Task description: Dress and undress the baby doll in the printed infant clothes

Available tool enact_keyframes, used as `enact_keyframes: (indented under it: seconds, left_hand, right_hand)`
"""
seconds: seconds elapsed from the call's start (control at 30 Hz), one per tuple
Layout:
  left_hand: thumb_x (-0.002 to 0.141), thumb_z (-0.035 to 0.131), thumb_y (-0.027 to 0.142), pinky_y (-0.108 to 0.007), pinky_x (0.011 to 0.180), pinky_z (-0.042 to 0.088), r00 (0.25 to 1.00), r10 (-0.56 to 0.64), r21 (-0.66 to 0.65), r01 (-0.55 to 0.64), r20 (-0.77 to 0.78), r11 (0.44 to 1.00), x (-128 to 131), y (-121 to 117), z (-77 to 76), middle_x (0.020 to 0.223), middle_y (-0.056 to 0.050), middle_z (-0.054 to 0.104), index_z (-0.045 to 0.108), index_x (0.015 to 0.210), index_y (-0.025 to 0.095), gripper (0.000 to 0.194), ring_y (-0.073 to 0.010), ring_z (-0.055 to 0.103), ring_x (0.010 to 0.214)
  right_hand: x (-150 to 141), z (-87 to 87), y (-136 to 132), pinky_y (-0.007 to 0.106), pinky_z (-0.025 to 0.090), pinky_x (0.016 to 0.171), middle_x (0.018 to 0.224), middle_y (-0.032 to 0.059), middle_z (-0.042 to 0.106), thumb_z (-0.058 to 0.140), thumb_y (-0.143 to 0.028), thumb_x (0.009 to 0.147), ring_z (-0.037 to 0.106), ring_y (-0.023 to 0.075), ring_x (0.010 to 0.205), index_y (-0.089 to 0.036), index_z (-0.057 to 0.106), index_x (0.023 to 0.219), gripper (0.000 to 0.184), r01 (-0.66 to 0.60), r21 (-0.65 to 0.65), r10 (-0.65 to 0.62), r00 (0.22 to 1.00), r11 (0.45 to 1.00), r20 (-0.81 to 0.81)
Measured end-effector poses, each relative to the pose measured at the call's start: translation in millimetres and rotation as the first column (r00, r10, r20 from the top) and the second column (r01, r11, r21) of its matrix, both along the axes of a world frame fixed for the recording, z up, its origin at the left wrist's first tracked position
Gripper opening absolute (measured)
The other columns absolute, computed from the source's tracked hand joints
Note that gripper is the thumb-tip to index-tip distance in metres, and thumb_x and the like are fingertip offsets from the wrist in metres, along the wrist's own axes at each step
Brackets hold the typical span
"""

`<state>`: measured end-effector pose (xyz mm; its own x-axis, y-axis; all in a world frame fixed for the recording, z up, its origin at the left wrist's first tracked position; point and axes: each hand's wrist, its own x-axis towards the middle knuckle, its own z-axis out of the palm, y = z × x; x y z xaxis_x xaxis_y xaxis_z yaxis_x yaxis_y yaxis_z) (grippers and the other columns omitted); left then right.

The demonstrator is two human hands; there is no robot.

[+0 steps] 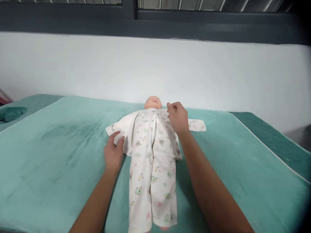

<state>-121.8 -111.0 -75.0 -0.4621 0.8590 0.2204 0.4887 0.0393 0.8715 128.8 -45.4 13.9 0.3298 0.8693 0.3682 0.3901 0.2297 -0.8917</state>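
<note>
A baby doll (153,103) lies on its back, its head toward the wall. It wears white printed trousers (139,194) and a white printed baby jacket (167,137). One front of the jacket lies over the chest on the right; the left side is spread outward, plain inner face up. Beside that spread side is my left hand (113,152), thumb and fingers apart, fingertips at or just over the cloth. Over the doll's shoulder on the right, my right hand (178,118) is closed with curled fingers; what it holds, if anything, is hidden. A sleeve (197,125) sticks out beyond it.
A teal plush blanket (60,155) spreads under the doll, with darker bands along both sides. Behind it rises a white wall (97,68) below a dark window frame (194,26). Dark green cloth (12,114) is bunched at the far left.
</note>
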Motion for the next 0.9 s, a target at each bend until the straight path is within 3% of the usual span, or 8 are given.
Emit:
enact_keyframes:
  seconds: [0.17,0.3,0.37,0.43,0.53,0.6,0.77,0.9]
  left_hand:
    - [0.092,0.054,0.048,-0.027,0.058,0.043,0.994,0.014,0.129,-0.028,0.11,0.991,5.1,3.9,13.2,0.065,0.003,0.053,0.07,0.116,0.026,0.037,-0.0149,0.048,0.058]
    - [0.096,0.049,0.036,-0.032,0.075,0.056,0.992,-0.078,0.33,0.106,-0.097,0.938,25.2,-4.8,41.4,0.1,-0.003,0.072,0.071,0.113,0.026,0.029,-0.0186,0.066,0.083]
    - [0.096,0.045,0.023,-0.035,0.084,0.059,0.902,-0.261,0.376,0.387,-0.343,0.842,40.1,-11.2,53.4,0.108,-0.003,0.074,0.071,0.11,0.028,0.029,-0.0196,0.07,0.094]
    - [0.093,0.041,0.009,-0.04,0.097,0.057,0.692,-0.422,0.327,0.678,-0.586,0.658,54.5,-17.2,58.6,0.121,-0.004,0.072,0.069,0.112,0.027,0.039,-0.0213,0.068,0.112]
    - [0.087,0.037,-0.003,-0.046,0.112,0.048,0.504,-0.461,0.233,0.818,-0.731,0.526,67.8,-25.5,54.1,0.136,-0.008,0.065,0.062,0.123,0.023,0.051,-0.0221,0.057,0.132]
    - [0.088,0.039,-0.003,-0.047,0.114,0.046,0.54,-0.457,0.246,0.793,-0.706,0.558,69.5,-31.9,47.4,0.138,-0.008,0.063,0.057,0.13,0.023,0.052,-0.0211,0.055,0.134]
    - [0.09,0.056,0.012,-0.046,0.106,0.049,0.79,-0.335,0.38,0.559,-0.513,0.737,59.8,-50.5,32.0,0.132,-0.007,0.066,0.054,0.131,0.028,0.044,-0.0245,0.057,0.128]
    - [0.095,0.052,0.022,-0.041,0.097,0.051,0.942,-0.239,0.353,0.312,-0.237,0.882,48.7,-57.9,19.2,0.119,-0.005,0.066,0.062,0.116,0.029,0.024,-0.0231,0.061,0.115]
  right_hand:
    - [-11.9,-19.1,16.5,0.033,0.04,0.07,0.081,0.0011,0.062,0.055,-0.059,0.087,0.058,0.0203,0.076,-0.024,0.048,0.092,0.037,-0.065,-0.153,0.084,0.989,0.986,0.121]
    - [-10.5,-25.8,15.9,0.033,0.041,0.075,0.079,-0.0025,0.061,0.059,-0.049,0.084,0.059,0.0209,0.079,-0.022,0.045,0.12,0.047,-0.179,-0.169,0.192,0.979,0.969,0.064]
    - [-7.7,-28.8,16.7,0.032,0.041,0.074,0.078,-0.0037,0.059,0.056,-0.042,0.085,0.059,0.0195,0.077,-0.022,0.045,0.125,0.046,-0.207,-0.144,0.214,0.976,0.968,0.036]
    - [-5.8,-32.4,18.5,0.032,0.041,0.074,0.077,-0.0048,0.056,0.053,-0.038,0.087,0.057,0.0179,0.074,-0.022,0.047,0.125,0.042,-0.228,-0.1,0.23,0.973,0.969,0.007]
    - [-6.1,-36.5,20.5,0.032,0.043,0.076,0.075,-0.005,0.053,0.051,-0.037,0.089,0.055,0.017,0.074,-0.021,0.049,0.125,0.039,-0.249,-0.044,0.249,0.969,0.968,-0.01]
    - [-8.3,-36.1,19.0,0.032,0.044,0.079,0.083,-0.002,0.057,0.051,-0.038,0.09,0.055,0.0168,0.076,-0.021,0.051,0.125,0.039,-0.234,-0.008,0.234,0.972,0.972,0.021]
    - [-19.9,-22.4,3.9,0.034,0.045,0.081,0.114,0.008,0.06,0.051,-0.028,0.091,0.057,0.0194,0.091,-0.023,0.056,0.126,0.035,-0.297,0.17,0.245,0.931,0.939,0.271]
    - [-32.8,-8.2,-0.2,0.035,0.043,0.079,0.1,0.0065,0.066,0.052,-0.04,0.094,0.06,0.0221,0.088,-0.022,0.057,0.122,0.033,-0.412,0.014,0.371,0.835,0.911,0.406]
